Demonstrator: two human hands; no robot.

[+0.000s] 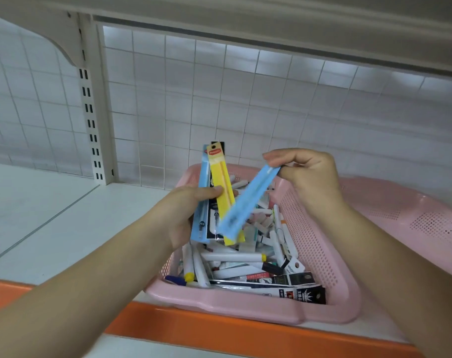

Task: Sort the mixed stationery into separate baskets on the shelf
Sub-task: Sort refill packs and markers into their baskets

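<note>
Just slim flat packets (220, 177), perforated basket (311, 241).

Two pink baskets stood on one white shelf (65, 215): a full basket (245, 310) and a second basket (413, 210) to its right. Two hands showed, the left hand (186, 215) and the right hand (307, 174). They held four flat packets. Three were fanned in the left hand: a light-blue packet (203, 192), a yellow packet (221, 182) and a dark packet (212, 223). The right hand held one blue packet (248, 202). In the full basket lay two long black packets (292, 293) and perhaps two dozen white pens (232, 257), heaped too thickly to count.
</note>
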